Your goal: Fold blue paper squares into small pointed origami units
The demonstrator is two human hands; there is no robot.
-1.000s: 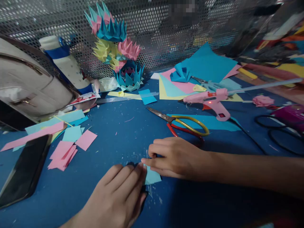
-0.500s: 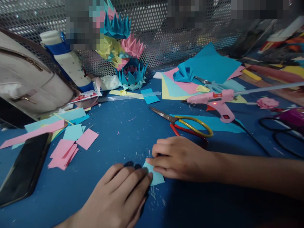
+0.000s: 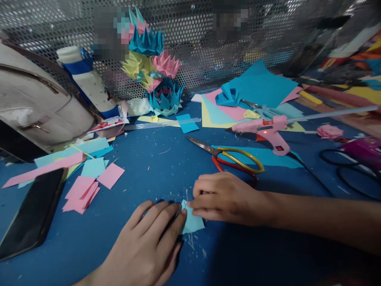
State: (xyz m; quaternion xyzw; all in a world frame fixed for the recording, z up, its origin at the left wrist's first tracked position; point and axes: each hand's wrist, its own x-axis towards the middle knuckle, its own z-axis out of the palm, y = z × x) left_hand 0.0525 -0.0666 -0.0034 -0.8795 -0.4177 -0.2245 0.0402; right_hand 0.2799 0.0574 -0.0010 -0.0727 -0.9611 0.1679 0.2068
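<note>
A small light blue piece of paper [image 3: 193,222] lies on the blue table between my hands, with a fold at its top corner. My left hand [image 3: 151,242] presses its left side, fingers bent and close together, thumb mostly hidden. From the right, my right hand [image 3: 228,198] grips near the paper's top corner with curled fingers. Just beyond my right hand lie scissors [image 3: 214,150] with a yellow and a red handle, partly over a blue paper strip [image 3: 274,157]. A pink glue gun [image 3: 263,126] with a lit red light rests behind them.
At left lie a phone [image 3: 32,212], pink paper squares [image 3: 81,194] and paper strips [image 3: 59,169], near a white bag [image 3: 44,99] and a bottle [image 3: 89,83]. Folded paper flowers [image 3: 165,95] stand by the mesh panel [image 3: 190,51]. Coloured sheets [image 3: 258,87] lie at the back.
My left hand has shifted slightly left, and my right fingers slightly right, showing more of the paper's folded top corner. The camera view has moved a little.
</note>
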